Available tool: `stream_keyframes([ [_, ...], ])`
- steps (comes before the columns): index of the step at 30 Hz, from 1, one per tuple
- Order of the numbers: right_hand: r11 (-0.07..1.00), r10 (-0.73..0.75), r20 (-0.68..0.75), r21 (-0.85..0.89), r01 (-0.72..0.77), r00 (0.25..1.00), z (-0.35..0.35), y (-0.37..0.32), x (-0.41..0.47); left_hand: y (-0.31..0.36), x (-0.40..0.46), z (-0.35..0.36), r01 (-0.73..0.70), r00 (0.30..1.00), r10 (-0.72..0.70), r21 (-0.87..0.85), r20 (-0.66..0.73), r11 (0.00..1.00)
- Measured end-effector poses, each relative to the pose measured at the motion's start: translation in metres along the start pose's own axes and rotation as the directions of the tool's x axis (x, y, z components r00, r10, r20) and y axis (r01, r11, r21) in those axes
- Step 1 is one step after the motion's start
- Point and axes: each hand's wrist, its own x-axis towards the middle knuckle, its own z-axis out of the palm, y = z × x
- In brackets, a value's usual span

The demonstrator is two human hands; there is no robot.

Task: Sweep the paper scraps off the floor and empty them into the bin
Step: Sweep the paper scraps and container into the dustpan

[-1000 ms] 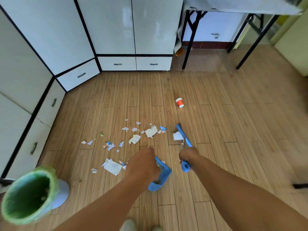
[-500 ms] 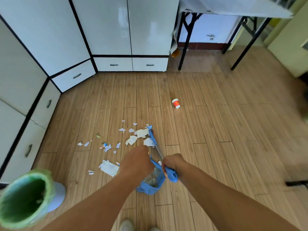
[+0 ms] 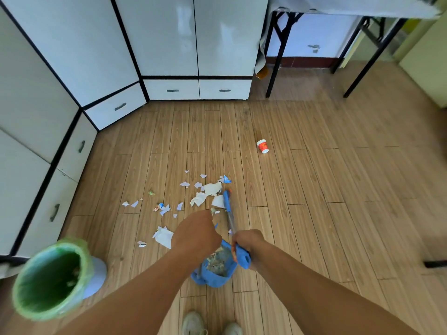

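Several white and blue paper scraps (image 3: pixel 198 199) lie scattered on the wooden floor in front of me. My right hand (image 3: pixel 246 243) is shut on the blue handle of a broom (image 3: pixel 228 209), whose head rests by the scraps. My left hand (image 3: pixel 196 235) is shut on the handle of a blue dustpan (image 3: pixel 214 274), which sits on the floor below both hands with some debris inside. The bin (image 3: pixel 52 278), lined with a green bag, stands at the lower left.
White cabinets with drawers (image 3: pixel 198 89) line the left and far walls. A small red and white cup (image 3: pixel 263 146) lies on the floor to the right. A black-legged table (image 3: pixel 275 56) stands at the back right. My shoes (image 3: pixel 210 325) show at the bottom edge.
The broom head swept left and toward me, pushing scraps closer to the dustpan. The dustpan shifted slightly and now shows debris inside.
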Motion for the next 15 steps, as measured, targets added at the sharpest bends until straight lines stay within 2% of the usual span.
stream_keyframes([
  [4, 0.999, -0.007, 0.032, 0.038, 0.006, 0.999, 0.012, -0.015, -0.009, -0.006, 0.002, -0.004, 0.001, 1.000, -0.001, -0.014, 0.003, 1.000],
  [11, 0.988, -0.107, -0.065, -0.117, 0.099, 0.992, 0.011, -0.043, -0.006, -0.009, 0.015, -0.015, -0.006, 1.000, 0.006, -0.050, -0.010, 0.999],
  [15, 0.981, -0.098, -0.107, -0.178, 0.078, 0.989, 0.005, -0.061, 0.018, -0.006, 0.029, -0.017, -0.002, 1.000, 0.002, -0.078, -0.011, 0.997],
])
